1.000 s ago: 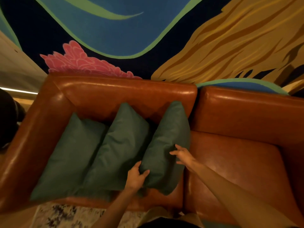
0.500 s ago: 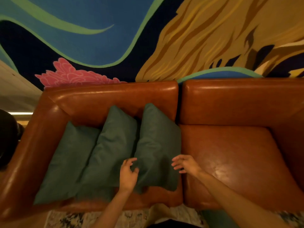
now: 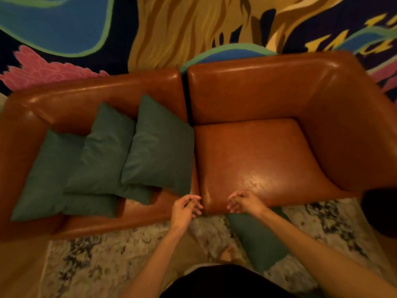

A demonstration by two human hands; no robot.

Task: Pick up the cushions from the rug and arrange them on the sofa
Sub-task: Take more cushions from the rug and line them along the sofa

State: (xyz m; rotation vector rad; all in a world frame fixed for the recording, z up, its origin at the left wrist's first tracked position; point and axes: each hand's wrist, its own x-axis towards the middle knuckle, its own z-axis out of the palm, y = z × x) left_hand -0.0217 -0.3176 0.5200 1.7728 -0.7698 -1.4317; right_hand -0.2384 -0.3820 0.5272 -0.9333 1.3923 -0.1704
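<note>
1. Three dark teal, square fabric cushions are found on the left seat. The left cushion (image 3: pixel 47 175) is set by the armrest, the middle cushion (image 3: pixel 103 153) overlaps it, and the right cushion (image 3: pixel 159 147) overlaps the middle one. All three are tilted back toward the backrest.
2. A fourth cushion (image 3: pixel 257 239) of the same teal fabric is still left on the floor covering, just in front of the right seat. It is partly hidden by the right forearm.
3. The glossy brown leather sofa (image 3: pixel 247 93) is seen with nothing on its right seat.
4. The pale, dark-mottled patterned rug (image 3: pixel 107 254) is spread in front of it.
5. The left hand (image 3: pixel 184 209) is held at the front edge between the two seats. Its grip is released, with the fingers loosely curled and nothing held.
6. The right hand (image 3: pixel 245 203) is held over the front edge of the right seat, above the fourth cushion. Its grip is likewise released and empty.
7. The task is judged to be mostly done. Three cushions are placed, and one visible cushion remains to be picked up and set on the sofa. Whether more lie out of view cannot be told.
8. Behind the sofa a painted mural (image 3: pixel 171 29) in blue, gold and pink is seen.
</note>
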